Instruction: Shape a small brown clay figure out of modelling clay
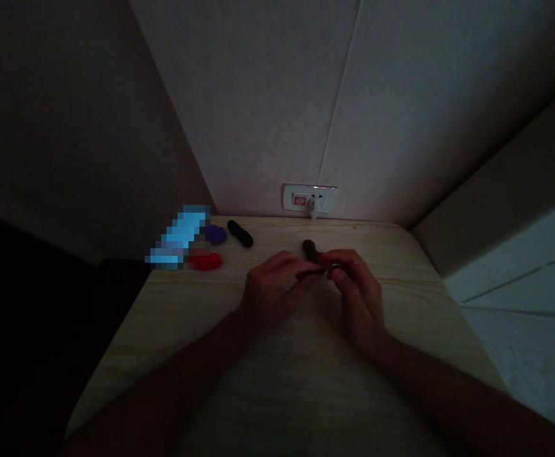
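A dark brown, lumpy clay piece (309,246) lies on the wooden table, its rounded far end showing beyond my fingertips. My left hand (275,285) reaches in from the left with its fingers pinched at the near end of the brown clay. From the right, my right hand (358,292) closes thumb and fingertips on the same spot, so the two hands almost touch. Fingers and dim light hide most of the part between them. Off to the left are a black clay stick (240,233), a purple clay lump (215,234) and a red clay roll (206,261).
A glowing, blurred-out screen (182,235) stands at the table's back left corner. Behind the pale wooden table (268,381) rises a wall with a socket panel (310,198) and a plug in it. A light cabinet-like surface (520,279) flanks the right edge.
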